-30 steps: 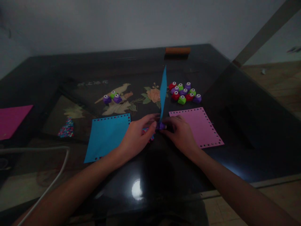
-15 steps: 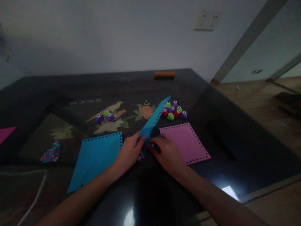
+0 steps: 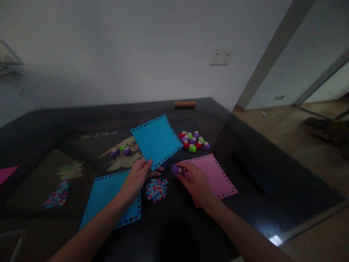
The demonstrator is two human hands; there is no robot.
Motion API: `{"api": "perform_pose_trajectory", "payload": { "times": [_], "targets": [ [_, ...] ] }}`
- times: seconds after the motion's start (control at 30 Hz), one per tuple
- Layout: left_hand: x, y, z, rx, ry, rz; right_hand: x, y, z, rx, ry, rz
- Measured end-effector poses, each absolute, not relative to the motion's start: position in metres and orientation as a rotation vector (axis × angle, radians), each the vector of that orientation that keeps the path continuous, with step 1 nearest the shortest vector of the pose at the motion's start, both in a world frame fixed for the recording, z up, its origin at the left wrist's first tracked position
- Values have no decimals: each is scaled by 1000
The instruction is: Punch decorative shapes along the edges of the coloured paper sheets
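Right now, the person's left hand [image 3: 139, 176] pinches the raised blue sheet [image 3: 156, 140] by its near corner, thumb on top, with some fingers spread out beneath. The sheet is held up at a slant over the black table [image 3: 259, 207], with small dark holes along three of its edges. From where I stand, the right hand [image 3: 196, 182] has its fingers curled around a purple punch [image 3: 176, 169], which is near the sheet but apart from it. Between the hands, toward the person, lies a pile of colored paper bits [image 3: 157, 189]. A second blue sheet [image 3: 109, 191] lies flat under the left forearm, and a pink sheet [image 3: 215, 174], also holed, lies partly behind the right hand. Beyond it sits a cluster of red, green and purple punches [image 3: 192, 140].
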State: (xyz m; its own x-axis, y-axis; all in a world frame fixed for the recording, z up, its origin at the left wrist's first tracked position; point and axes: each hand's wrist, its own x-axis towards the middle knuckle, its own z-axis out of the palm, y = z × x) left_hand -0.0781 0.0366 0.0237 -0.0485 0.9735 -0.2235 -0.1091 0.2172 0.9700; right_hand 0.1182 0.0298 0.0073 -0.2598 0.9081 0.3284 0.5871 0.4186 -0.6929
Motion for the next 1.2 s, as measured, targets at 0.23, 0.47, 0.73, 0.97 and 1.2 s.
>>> {"api": "perform_pose_trajectory", "payload": {
  "times": [0.23,0.47,0.73,0.97,1.2],
  "targets": [
    [-90,40,33,1056,1220,1222,125,37,11,-1218,-1798,605],
    [-99,38,41,1099,1207,1244,128,47,17,-1280,-1648,687],
    [-100,37,55,1077,1143,1274,140,89,21,-1506,-2016,237],
    [-100,34,63,1068,1131,1285,127,103,15,-1592,-2208,15],
    [-95,33,57,1123,1150,1198,125,111,6,-1576,-2288,-47]
  ]
}}
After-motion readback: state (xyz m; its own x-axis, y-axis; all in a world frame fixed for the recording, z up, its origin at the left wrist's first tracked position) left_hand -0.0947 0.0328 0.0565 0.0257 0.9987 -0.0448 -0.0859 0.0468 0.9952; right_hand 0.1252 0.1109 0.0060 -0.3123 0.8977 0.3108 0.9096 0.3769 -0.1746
